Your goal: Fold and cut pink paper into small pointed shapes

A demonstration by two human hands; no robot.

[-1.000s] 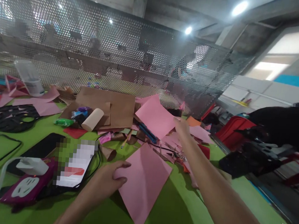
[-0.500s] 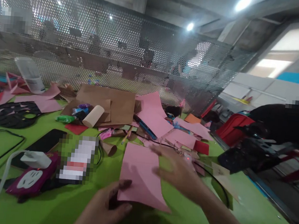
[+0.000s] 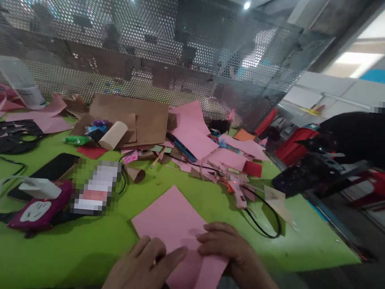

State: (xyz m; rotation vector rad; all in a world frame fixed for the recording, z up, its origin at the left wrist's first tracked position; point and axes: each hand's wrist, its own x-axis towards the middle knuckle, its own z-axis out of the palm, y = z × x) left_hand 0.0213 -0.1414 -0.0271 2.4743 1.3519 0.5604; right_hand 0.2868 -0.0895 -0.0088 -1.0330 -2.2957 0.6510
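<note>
A pink paper sheet (image 3: 173,214) lies at the near side of the green table, one corner pointing away from me. My left hand (image 3: 146,266) grips its lower left side, thumb on top and fingers partly curled. At the right edge, my right hand (image 3: 227,248) holds the same sheet, its fingers over the upper face and its thumb hidden. The sheet's lower right part bends upward between the hands. Beyond my right hand rests a pink glue gun (image 3: 238,192) with a black cord.
Pink paper pieces (image 3: 193,133) and brown cardboard (image 3: 147,118) are heaped at the back. Left are a phone (image 3: 96,190), a purple power strip (image 3: 40,210) with cables, and a black round object (image 3: 7,136). The table edge runs along the right; a person in black is beyond it.
My right hand has let go of another pink sheet on the back pile and come to the near sheet. That sheet has turned and moved closer to me, with both hands on it.
</note>
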